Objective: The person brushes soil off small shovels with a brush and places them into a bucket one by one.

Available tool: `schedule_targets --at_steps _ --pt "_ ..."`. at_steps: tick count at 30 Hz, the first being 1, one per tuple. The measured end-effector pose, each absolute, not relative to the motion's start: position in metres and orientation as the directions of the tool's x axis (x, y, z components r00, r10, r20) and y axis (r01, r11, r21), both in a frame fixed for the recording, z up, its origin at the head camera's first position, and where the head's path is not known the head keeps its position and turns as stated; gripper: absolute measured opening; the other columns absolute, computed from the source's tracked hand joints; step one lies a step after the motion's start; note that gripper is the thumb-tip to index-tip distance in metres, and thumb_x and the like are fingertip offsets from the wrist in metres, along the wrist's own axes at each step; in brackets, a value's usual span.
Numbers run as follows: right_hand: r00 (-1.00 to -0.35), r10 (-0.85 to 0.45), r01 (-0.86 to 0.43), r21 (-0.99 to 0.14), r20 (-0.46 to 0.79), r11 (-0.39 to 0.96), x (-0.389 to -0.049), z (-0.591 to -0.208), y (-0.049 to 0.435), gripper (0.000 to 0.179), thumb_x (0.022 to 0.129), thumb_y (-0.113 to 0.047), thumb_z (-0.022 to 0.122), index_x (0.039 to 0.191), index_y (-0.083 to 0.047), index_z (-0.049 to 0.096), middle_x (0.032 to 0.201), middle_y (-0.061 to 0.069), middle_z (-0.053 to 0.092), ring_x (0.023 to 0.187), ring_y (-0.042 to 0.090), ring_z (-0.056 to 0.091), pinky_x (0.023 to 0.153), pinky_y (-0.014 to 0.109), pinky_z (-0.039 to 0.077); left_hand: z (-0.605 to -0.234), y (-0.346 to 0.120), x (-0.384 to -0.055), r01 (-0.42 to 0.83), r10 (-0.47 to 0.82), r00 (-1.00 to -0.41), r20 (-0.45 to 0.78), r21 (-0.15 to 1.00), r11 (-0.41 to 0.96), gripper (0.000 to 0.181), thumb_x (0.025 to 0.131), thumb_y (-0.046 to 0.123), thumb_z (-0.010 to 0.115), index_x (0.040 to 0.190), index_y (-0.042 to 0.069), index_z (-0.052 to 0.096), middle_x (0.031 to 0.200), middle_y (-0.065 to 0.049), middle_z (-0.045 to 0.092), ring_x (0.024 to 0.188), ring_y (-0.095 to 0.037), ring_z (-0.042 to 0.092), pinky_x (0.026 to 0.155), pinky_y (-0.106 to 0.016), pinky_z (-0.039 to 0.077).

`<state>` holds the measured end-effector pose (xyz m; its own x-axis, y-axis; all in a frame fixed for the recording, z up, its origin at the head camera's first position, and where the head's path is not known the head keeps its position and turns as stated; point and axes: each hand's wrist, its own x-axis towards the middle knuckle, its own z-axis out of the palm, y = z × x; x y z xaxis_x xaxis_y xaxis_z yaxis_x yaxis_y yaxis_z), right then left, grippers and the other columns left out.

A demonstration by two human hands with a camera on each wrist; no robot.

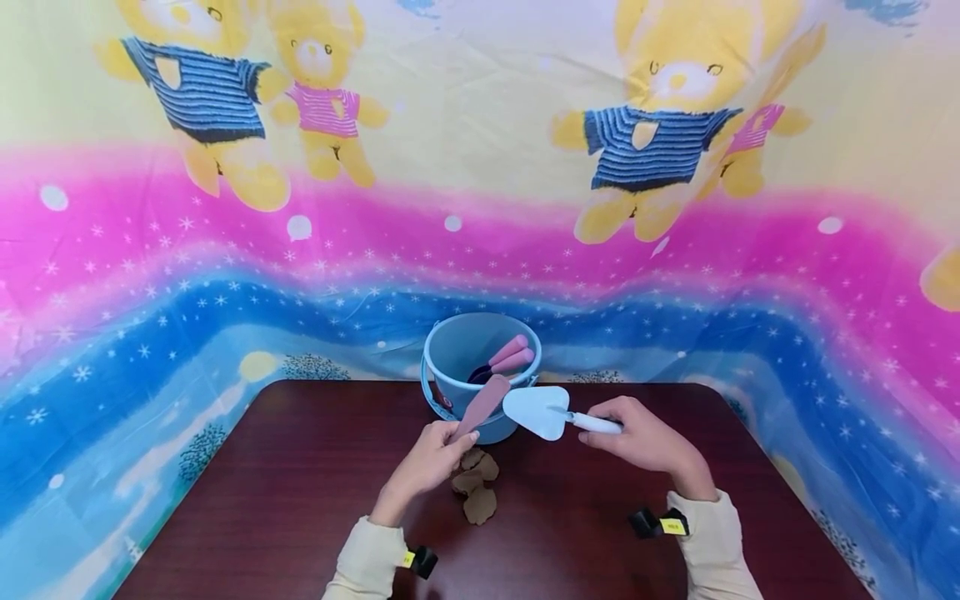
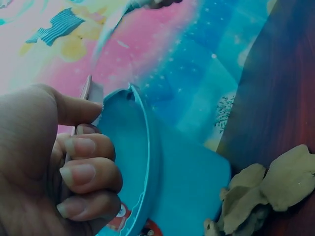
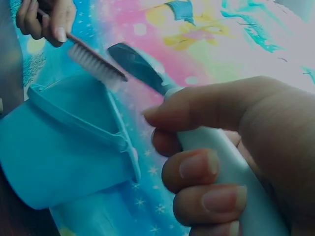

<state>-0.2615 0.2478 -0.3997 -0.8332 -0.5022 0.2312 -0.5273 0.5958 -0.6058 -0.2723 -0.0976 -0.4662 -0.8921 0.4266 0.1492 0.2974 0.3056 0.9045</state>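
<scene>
My left hand [image 1: 433,457] grips a pinkish brush [image 1: 483,404] by its handle, and in the right wrist view the pale bristles [image 3: 93,64] face down. The fingers of my right hand [image 1: 637,437] are curled round the white handle of a small trowel [image 1: 540,412], whose pale blade points left toward the brush. Both tools are held up in front of a blue bucket [image 1: 480,427], overlapping its rim in the head view. Inside the bucket are tools with pink handles [image 1: 513,360]; their lower ends are partly hidden.
Several brown lumps [image 1: 480,504], like clods of clay, lie on the dark red table [image 1: 315,467] before the bucket. The bucket's handle [image 1: 426,387] hangs down on its left side. Behind the table hangs a cloth [image 1: 450,167] printed with bears.
</scene>
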Motion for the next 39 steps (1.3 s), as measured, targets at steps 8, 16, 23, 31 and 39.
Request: schedule_targets --at_steps 8,16,23,31,39 --pt "-0.859 -0.451 -0.489 -0.651 0.243 0.580 -0.258 -0.395 0.250 0.027 0.095 -0.029 0.073 0.074 -0.020 0.059 0.059 -0.007 0.042 0.053 0.004 0.036 0.055 0.027 0.040 -0.463 -0.104 -0.273 0.332 0.428 -0.880 0.205 0.910 0.246 0.032 0.105 0.030 0.056 0.083 0.006 0.059 0.058 0.000 0.042 0.046 -0.011 0.038 0.048 -0.024 0.037" --pt "-0.885 -0.392 -0.448 -0.689 0.251 0.569 -0.263 -0.398 0.241 0.019 0.096 -0.031 0.071 0.086 -0.016 0.064 0.064 -0.001 0.049 0.053 0.008 0.042 0.055 0.029 0.042 -0.456 -0.118 -0.272 0.323 0.388 -0.893 0.228 0.925 0.200 0.027 0.105 0.028 0.058 0.092 0.005 0.062 0.057 -0.002 0.042 0.044 -0.011 0.035 0.045 -0.023 0.034" --pt "-0.881 -0.388 -0.466 -0.639 0.272 0.611 -0.281 -0.387 0.227 0.010 0.098 -0.029 0.068 0.096 -0.020 0.068 0.067 0.000 0.051 0.055 0.011 0.043 0.057 0.030 0.041 -0.460 -0.144 -0.268 0.289 0.364 -0.911 0.194 0.930 0.228 0.031 0.106 0.031 0.056 0.092 0.003 0.060 0.058 -0.001 0.040 0.045 -0.010 0.036 0.045 -0.024 0.034" --pt "-0.846 -0.471 -0.522 -0.565 0.249 0.639 -0.320 -0.356 0.195 0.017 0.098 -0.019 0.068 0.110 -0.008 0.074 0.071 0.000 0.057 0.051 0.012 0.043 0.054 0.030 0.042 -0.476 -0.180 -0.264 0.252 0.288 -0.948 0.137 0.874 0.415 0.035 0.104 0.035 0.058 0.085 0.006 0.059 0.056 0.002 0.040 0.047 -0.008 0.035 0.047 -0.024 0.034" --pt "-0.803 -0.584 -0.572 -0.427 0.117 0.700 -0.366 -0.330 0.161 0.019 0.101 -0.016 0.063 0.107 -0.003 0.076 0.068 0.008 0.060 0.051 0.012 0.041 0.060 0.030 0.043 -0.501 -0.203 -0.263 0.255 0.258 -0.958 0.124 0.783 0.567 0.030 0.103 0.029 0.061 0.082 0.008 0.061 0.057 0.005 0.037 0.047 -0.004 0.031 0.048 -0.021 0.029"
